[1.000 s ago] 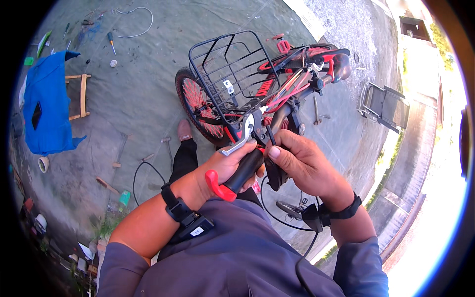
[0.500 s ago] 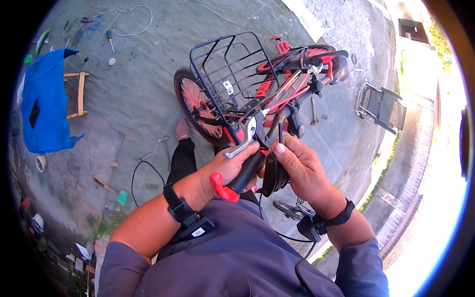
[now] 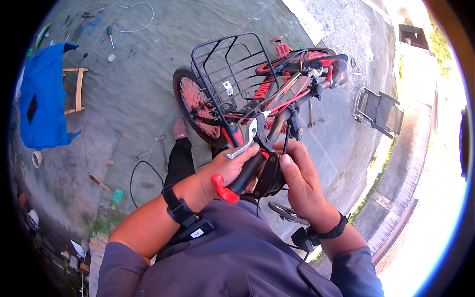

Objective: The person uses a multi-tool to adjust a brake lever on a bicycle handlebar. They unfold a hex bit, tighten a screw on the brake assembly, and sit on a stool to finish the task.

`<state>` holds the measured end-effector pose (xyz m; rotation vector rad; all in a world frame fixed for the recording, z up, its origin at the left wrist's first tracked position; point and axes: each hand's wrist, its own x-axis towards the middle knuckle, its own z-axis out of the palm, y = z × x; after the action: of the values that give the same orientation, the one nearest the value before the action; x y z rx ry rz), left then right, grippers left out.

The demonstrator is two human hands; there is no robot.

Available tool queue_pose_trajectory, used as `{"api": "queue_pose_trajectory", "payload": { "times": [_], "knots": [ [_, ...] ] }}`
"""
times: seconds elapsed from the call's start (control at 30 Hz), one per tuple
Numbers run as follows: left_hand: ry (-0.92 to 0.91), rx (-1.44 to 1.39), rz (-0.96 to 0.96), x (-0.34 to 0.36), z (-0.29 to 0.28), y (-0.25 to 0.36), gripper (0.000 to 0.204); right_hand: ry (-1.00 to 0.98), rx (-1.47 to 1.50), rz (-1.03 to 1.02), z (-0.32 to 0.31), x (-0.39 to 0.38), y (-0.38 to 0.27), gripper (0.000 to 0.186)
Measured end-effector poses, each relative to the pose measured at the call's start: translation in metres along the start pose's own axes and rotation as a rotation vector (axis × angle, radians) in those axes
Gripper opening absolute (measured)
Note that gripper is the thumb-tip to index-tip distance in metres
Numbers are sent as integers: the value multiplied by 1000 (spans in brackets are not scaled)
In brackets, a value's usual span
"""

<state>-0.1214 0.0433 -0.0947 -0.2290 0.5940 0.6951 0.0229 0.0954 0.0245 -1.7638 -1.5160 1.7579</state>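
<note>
A red and black bicycle (image 3: pixel 263 89) with a front basket (image 3: pixel 228 69) is in front of me, its handlebar end pointing toward my body. My left hand (image 3: pixel 220 171) is closed around the black handlebar grip (image 3: pixel 246 173), which has a red end piece (image 3: pixel 223 189). Its thumb lies by the silver brake lever (image 3: pixel 248 141). In my closed right hand (image 3: pixel 303 173) is a black folding hex key set (image 3: pixel 268 177), one key sticking up beside the brake lever clamp. Whether the key touches a bolt cannot be made out. Some left fingertips are hidden under the grip.
To the left, a blue cloth (image 3: pixel 47 109) with a dark flat object (image 3: pixel 32 109) covers a wooden frame (image 3: pixel 79 89). A screwdriver (image 3: pixel 110 35), a hammer (image 3: pixel 162 141) and a brush (image 3: pixel 100 182) lie on the ground. A folding chair (image 3: pixel 378 110) stands at right.
My right hand has shifted slightly right and down, and the hex key set has tilted, showing more of its side. My left hand keeps its hold on the grip.
</note>
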Motion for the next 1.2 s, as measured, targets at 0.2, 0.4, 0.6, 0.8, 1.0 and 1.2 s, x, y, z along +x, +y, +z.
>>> {"api": "queue_pose_trajectory", "payload": {
  "times": [0.2, 0.4, 0.6, 0.8, 1.0, 1.2],
  "knots": [
    [8, 24, -19, -2, 0, 2, 40, -70, -261, -243, -15, -9, -1, 49],
    [-4, -8, -11, -5, 2, 5, 39, -222, -714, -556, -33, 6, -12, 73],
    [23, -26, -12, -5, 4, 5, 34, -369, -1340, -683, -29, 10, -32, 56],
    [36, -9, 1, -6, 6, 7, 30, -103, -1535, -978, -25, 14, -34, 43],
    [-18, 49, 35, -3, -3, 4, 29, -245, -1399, -1143, -22, 32, -38, 39],
    [3, -44, 87, 3, -3, -3, 31, -306, -1368, -1090, -27, 38, -41, 40]
  ]
}}
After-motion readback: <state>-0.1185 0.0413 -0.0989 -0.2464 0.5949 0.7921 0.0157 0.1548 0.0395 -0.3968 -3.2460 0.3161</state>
